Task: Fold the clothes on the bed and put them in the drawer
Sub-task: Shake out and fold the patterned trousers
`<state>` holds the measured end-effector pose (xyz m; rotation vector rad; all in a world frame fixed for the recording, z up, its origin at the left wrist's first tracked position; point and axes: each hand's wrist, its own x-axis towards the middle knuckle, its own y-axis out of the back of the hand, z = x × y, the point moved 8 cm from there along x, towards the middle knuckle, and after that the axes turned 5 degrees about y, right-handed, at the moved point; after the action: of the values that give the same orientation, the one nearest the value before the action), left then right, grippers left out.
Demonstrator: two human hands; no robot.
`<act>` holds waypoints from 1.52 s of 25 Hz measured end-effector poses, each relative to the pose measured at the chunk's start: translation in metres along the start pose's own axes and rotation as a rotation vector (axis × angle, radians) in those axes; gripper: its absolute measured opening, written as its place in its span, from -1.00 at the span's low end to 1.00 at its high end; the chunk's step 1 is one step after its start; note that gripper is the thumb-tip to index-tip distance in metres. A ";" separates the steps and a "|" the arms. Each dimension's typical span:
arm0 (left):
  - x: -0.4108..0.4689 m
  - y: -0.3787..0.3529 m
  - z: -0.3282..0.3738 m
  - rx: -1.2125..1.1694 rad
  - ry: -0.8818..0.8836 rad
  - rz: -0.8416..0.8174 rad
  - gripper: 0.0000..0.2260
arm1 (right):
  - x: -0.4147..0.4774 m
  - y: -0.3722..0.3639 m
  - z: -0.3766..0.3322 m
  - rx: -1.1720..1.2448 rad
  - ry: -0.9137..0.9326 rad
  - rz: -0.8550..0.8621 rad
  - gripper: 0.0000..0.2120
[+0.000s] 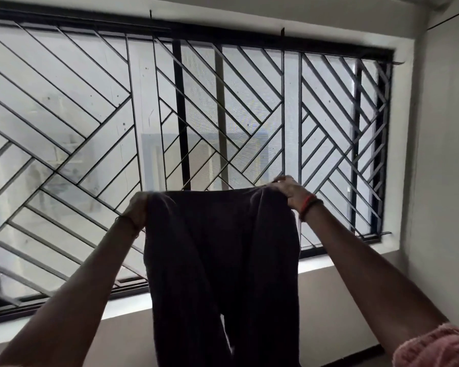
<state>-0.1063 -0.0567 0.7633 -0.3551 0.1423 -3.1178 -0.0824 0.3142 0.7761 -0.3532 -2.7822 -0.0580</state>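
My left hand (137, 207) and right hand (289, 192) each grip a waistband corner of the dark trousers (223, 260), held aloft. Risk: uneven legs could crease the fold.

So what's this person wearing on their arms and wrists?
Both forearms are bare. On the right wrist there is a red thread with a dark band beside it. A pink fuzzy sleeve shows at the bottom right corner, higher up that arm. The left wrist has a thin dark thread. Rings can't be made out.
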 end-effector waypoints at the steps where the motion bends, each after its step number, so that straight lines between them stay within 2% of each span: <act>1: 0.004 0.007 -0.009 0.122 0.038 0.096 -0.75 | 0.005 0.004 0.010 -0.056 -0.030 0.052 -0.75; 4: 0.010 0.008 -0.031 0.510 0.081 0.208 -0.71 | 0.011 -0.007 0.030 -0.103 -0.037 0.191 -0.63; 6: 0.009 0.003 -0.036 0.728 0.063 0.266 -0.74 | 0.008 -0.018 0.035 -0.204 -0.010 0.261 -0.68; 7: 0.005 -0.007 -0.035 0.747 0.043 0.241 -0.75 | 0.009 -0.024 0.038 -0.239 -0.003 0.263 -0.71; 8: 0.002 -0.019 -0.034 0.691 -0.005 0.168 -0.76 | 0.011 -0.032 0.043 -0.264 -0.009 0.246 -0.73; 10: -0.008 -0.052 -0.031 0.323 0.029 -0.010 -0.80 | -0.001 -0.054 0.039 -0.282 -0.027 0.199 -0.77; 11: -0.011 -0.068 -0.037 0.125 0.131 -0.051 -0.82 | -0.007 -0.066 0.034 -0.296 -0.035 0.170 -0.66; 12: -0.015 -0.080 -0.038 0.027 0.184 -0.060 -0.82 | -0.015 -0.079 0.028 -0.332 -0.025 0.139 -0.56; 14: -0.019 -0.100 -0.032 0.088 0.153 -0.087 -0.82 | -0.026 -0.094 0.015 -0.407 0.029 0.129 -0.50; 18: -0.027 -0.110 -0.016 0.149 0.086 -0.139 -0.82 | -0.044 -0.104 -0.005 -0.506 0.150 0.095 -0.71; 21: -0.035 -0.118 -0.010 0.172 0.091 -0.128 -0.83 | -0.054 -0.109 -0.012 -0.539 0.236 0.101 -0.77; 25: -0.040 -0.117 -0.004 0.269 0.030 -0.144 -0.84 | -0.060 -0.108 -0.017 -0.532 0.227 0.076 -0.76; 27: -0.041 -0.121 -0.004 0.377 -0.047 -0.274 -0.90 | -0.061 -0.105 -0.017 -0.576 0.199 0.050 -0.73; 28: -0.041 -0.121 -0.004 0.434 -0.083 -0.282 -0.93 | -0.060 -0.104 -0.016 -0.588 0.195 0.037 -0.73; 32: -0.047 -0.119 -0.014 0.250 -0.001 -0.242 -0.95 | -0.058 -0.101 -0.015 -0.562 0.212 0.020 -0.73; 35: -0.045 -0.117 -0.014 0.236 -0.038 -0.217 -0.78 | -0.063 -0.103 -0.018 -0.525 0.221 -0.019 -0.65; 38: -0.045 -0.111 -0.014 0.240 -0.036 -0.207 -0.61 | -0.069 -0.109 -0.018 -0.505 0.264 -0.105 -0.68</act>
<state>-0.0649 0.0558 0.7499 -0.4458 -0.2856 -3.2749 -0.0403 0.1911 0.7705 -0.2913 -2.4881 -0.7810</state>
